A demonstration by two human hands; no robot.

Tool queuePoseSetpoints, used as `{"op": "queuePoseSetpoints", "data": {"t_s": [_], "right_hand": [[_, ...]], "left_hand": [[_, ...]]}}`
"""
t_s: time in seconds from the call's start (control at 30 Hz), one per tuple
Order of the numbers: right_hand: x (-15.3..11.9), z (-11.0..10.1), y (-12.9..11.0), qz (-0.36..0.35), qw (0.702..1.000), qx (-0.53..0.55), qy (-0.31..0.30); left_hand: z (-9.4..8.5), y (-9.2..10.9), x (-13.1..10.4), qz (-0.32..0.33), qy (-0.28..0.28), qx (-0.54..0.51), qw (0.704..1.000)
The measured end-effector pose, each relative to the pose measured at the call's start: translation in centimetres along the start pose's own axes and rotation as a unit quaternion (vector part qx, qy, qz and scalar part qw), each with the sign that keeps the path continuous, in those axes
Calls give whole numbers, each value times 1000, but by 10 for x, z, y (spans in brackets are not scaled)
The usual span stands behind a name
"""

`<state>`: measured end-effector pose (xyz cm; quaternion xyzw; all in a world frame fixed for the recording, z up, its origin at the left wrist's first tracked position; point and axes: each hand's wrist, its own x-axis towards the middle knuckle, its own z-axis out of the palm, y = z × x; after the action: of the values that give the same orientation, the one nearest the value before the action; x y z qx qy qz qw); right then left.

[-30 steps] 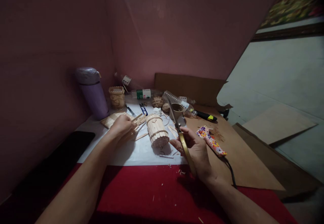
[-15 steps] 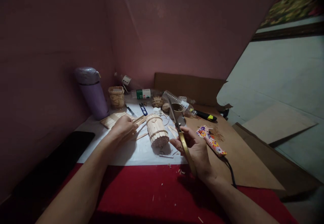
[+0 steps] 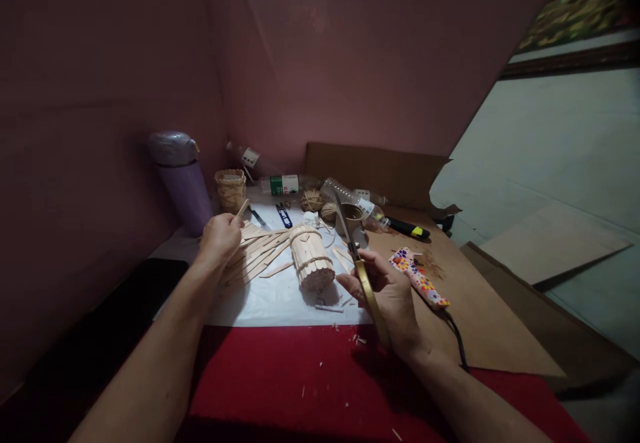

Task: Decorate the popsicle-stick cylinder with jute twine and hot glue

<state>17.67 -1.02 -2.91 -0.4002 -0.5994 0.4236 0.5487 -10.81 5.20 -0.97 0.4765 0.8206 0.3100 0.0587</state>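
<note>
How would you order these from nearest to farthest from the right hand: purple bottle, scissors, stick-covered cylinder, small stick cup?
1. Scissors: held in the right hand.
2. Stick-covered cylinder: just left of it.
3. Small stick cup: farther left, toward the back.
4. Purple bottle: far left, by the wall.

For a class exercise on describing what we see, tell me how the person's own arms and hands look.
The left hand and right hand wear no gloves. No sleeve, watch or bracelet shows on either forearm.
</note>
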Motion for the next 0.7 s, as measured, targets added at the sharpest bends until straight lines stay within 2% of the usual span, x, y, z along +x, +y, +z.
{"op": "queuePoseSetpoints", "data": {"t_s": [0.1,0.27,0.37,0.53,0.7], "right_hand": [[1,-1,-4,-25,999,-5,25],[4,-4,-16,-50,990,12,131],[6,-6,-20,-40,984,49,168],[8,-7,-20,-9,981,95,171],[7,-6,-19,-13,984,87,153]], "left_hand": [[1,0,-2,14,-9,19,1000],[5,6,-13,43,-3,77,996],[8,8,-16,59,-4,108,992],[14,7,-14,89,-29,136,986],[17,6,-12,81,-31,124,988]]}}
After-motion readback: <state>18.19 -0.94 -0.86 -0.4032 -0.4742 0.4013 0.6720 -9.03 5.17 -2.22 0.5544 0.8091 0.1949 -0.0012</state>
